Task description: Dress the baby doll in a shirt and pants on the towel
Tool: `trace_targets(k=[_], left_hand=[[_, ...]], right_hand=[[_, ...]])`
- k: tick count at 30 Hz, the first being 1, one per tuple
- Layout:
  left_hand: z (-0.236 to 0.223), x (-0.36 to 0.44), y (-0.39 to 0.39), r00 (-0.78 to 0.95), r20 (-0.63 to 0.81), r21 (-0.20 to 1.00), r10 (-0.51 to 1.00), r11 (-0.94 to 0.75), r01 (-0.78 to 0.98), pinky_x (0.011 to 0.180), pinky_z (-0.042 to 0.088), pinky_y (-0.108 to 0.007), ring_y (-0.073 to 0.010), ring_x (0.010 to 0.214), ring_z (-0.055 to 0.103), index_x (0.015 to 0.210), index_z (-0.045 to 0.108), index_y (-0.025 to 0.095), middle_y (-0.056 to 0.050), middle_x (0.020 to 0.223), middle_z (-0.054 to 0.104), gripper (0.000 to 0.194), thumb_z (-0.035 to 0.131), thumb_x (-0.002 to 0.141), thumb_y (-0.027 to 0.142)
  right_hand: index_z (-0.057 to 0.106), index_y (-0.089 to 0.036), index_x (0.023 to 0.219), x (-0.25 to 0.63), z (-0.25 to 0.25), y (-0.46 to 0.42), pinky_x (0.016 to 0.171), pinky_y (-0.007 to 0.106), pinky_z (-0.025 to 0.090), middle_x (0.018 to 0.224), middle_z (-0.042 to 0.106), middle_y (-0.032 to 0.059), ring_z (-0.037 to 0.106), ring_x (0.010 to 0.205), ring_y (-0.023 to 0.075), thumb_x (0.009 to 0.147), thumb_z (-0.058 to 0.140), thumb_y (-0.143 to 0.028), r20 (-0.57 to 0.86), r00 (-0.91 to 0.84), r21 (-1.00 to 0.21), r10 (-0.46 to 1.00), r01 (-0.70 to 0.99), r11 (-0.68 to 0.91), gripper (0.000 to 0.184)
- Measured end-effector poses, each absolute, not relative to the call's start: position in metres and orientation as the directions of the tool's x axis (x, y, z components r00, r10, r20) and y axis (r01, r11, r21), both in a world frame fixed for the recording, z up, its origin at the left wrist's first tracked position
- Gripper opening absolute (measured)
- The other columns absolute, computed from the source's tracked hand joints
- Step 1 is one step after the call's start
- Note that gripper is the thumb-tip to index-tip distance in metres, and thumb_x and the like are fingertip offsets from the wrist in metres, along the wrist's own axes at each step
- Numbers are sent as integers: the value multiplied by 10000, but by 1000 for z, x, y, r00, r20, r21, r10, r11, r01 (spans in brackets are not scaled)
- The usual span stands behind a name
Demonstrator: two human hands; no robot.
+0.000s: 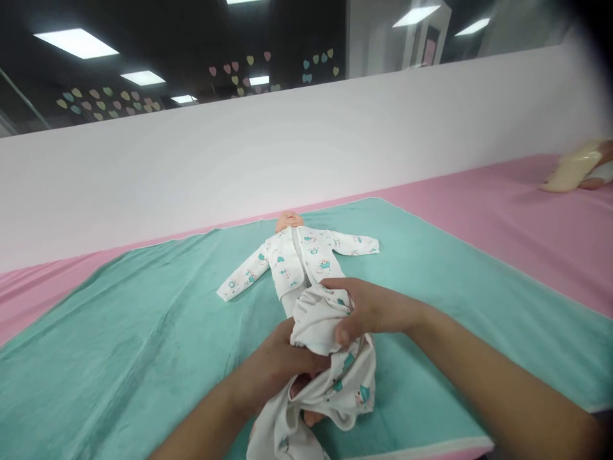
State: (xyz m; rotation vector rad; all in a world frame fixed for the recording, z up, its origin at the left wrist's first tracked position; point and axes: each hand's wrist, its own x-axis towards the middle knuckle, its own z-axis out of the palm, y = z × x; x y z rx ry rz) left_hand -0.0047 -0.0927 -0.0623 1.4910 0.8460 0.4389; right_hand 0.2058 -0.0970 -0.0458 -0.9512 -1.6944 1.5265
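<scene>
A baby doll (290,222) lies on its back on a teal plush blanket (105,364), its head at the far end and its arms spread. It wears a white printed long-sleeved top (292,259). White printed trousers (335,390) sit bunched around its lower body, and a bare doll foot (312,418) shows among the folds. My left hand (280,367) grips the bunched fabric from below. My right hand (368,310) holds the same fabric higher up, close to the doll's waist. Much of the doll's legs is hidden.
The teal blanket lies on a pink mat (531,223), backed by a low white wall (239,166). At the top right, another person's hand (596,182) holds a blurred cream object (572,167). Paper hearts (108,102) decorate a dark wall beyond.
</scene>
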Motion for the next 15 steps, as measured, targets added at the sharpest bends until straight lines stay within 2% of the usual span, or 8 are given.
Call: trace_targets(k=[3, 5, 9, 13, 15], left_hand=[[-55, -4, -98, 659, -242, 964, 712, 100, 246, 630, 487, -318, -218, 711, 611, 955, 640, 145, -49, 725, 650, 303, 665, 689, 286], [-51, 1, -103, 633, -208, 971, 746, 81, 224, 671, 490, -320, -217, 768, 615, 1050, 609, 155, -49, 813, 663, 338, 618, 733, 271], [-48, 9, -109, 565, -102, 987, 819, 13, 160, 731, 489, -309, -210, 870, 605, 1169, 552, 199, -42, 998, 663, 394, 539, 775, 196], [-54, 10, -105, 538, -88, 969, 839, -52, 240, 694, 483, -276, -219, 902, 601, 1132, 580, 194, -33, 1007, 672, 404, 520, 738, 125], [-58, 11, -100, 528, -82, 951, 845, -92, 294, 699, 480, -274, -222, 916, 599, 1114, 588, 197, -31, 1022, 673, 393, 528, 732, 130]], right_hand=[[579, -196, 1099, 209, -48, -92, 693, 273, 447, 1021, 622, 43, 589, 878, 199, 681, 715, -460, 22, -446, -983, 895, 152, 100, 513], [573, -194, 1089, 208, -49, -91, 689, 267, 439, 1017, 617, 36, 584, 877, 190, 711, 684, -472, 33, -473, -983, 880, 145, 115, 482], [553, -198, 1100, 197, -47, -98, 726, 285, 445, 987, 632, 20, 581, 901, 196, 650, 743, -376, -3, -596, -976, 803, 178, 128, 520], [541, -231, 1081, 189, -43, -107, 703, 288, 448, 1005, 636, 12, 584, 892, 205, 568, 785, -284, -20, -492, -907, 871, 375, 190, 570], [565, -233, 1017, 191, -42, -107, 668, 285, 445, 976, 647, 11, 589, 851, 205, 572, 773, -286, -30, -456, -861, 890, 464, 208, 494]])
